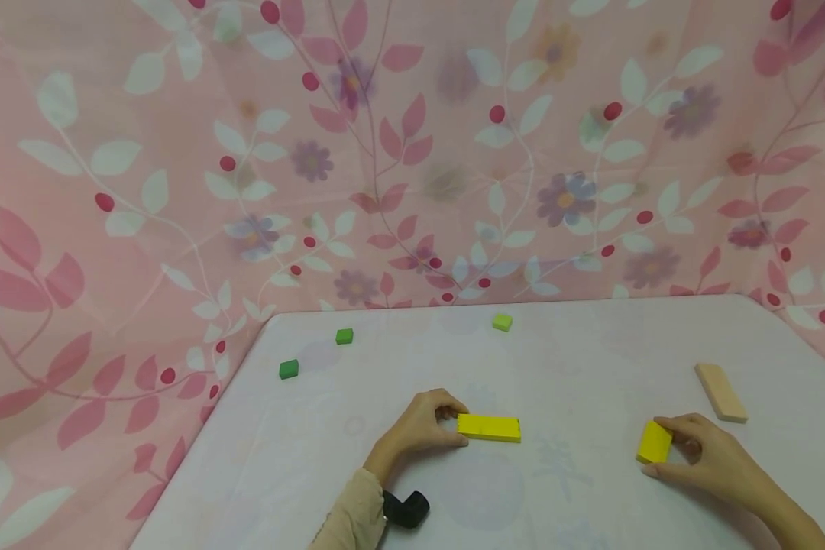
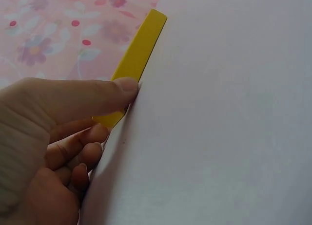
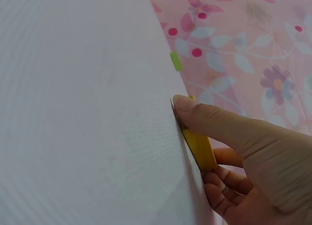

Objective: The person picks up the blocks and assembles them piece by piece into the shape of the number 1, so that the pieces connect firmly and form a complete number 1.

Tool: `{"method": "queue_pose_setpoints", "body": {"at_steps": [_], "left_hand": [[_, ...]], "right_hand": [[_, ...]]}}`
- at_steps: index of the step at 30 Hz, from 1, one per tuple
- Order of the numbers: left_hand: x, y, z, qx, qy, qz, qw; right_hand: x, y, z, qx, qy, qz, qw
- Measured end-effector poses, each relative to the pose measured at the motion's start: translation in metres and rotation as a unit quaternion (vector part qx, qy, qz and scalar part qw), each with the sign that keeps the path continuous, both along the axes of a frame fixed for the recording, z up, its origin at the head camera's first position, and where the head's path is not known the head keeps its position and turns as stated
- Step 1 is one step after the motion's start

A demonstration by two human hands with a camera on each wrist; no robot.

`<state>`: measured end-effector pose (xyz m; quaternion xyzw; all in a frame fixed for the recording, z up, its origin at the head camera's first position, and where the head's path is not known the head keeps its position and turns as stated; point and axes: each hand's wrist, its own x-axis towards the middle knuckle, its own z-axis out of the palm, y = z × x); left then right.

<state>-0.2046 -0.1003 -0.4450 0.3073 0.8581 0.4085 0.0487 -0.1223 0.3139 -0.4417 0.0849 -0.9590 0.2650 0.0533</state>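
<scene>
In the head view my left hand (image 1: pixel 422 422) pinches the left end of a long yellow block (image 1: pixel 490 428) lying on the white tabletop. The left wrist view has the thumb on the near side of this yellow block (image 2: pixel 141 47), which points away from the palm. Off to the right, my right hand (image 1: pixel 715 462) grips a shorter yellow block (image 1: pixel 654 442) between thumb and fingers. In the right wrist view the thumb overlaps one end of that shorter block (image 3: pixel 201 149), and the other fingers curl at its opposite end.
Two dark green blocks (image 1: pixel 344 336) sit at the back left, a light green block (image 1: pixel 502 322) at the back edge. A flat wooden plank (image 1: pixel 721 393) lies beyond my right hand. Near my left sleeve is a black object (image 1: pixel 407 509). A floral curtain (image 1: pixel 454 153) hangs behind the table.
</scene>
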Motion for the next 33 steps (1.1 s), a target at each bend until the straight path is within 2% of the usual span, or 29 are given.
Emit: {"method": "queue_pose_setpoints", "body": {"at_steps": [6, 21, 27, 30, 33], "left_hand": [[0.000, -0.004, 0.000, 0.015, -0.008, -0.001, 0.9998], [-0.001, -0.003, -0.002, 0.021, -0.018, 0.005, 0.9996], [-0.001, -0.002, -0.004, 0.030, -0.026, 0.004, 0.9992], [0.001, -0.001, 0.000, 0.033, -0.026, 0.003, 0.9991], [0.009, 0.001, 0.017, 0.036, -0.030, -0.004, 0.9989]], "right_hand": [[0.000, -0.001, -0.001, -0.004, 0.002, 0.001, 1.0000], [0.001, -0.002, -0.003, -0.015, 0.020, 0.001, 0.9997], [-0.001, -0.004, 0.000, -0.021, 0.002, -0.008, 0.9997], [-0.001, -0.007, 0.000, -0.028, 0.011, -0.009, 0.9995], [-0.002, -0.010, -0.001, -0.040, 0.028, -0.002, 0.9988]]}}
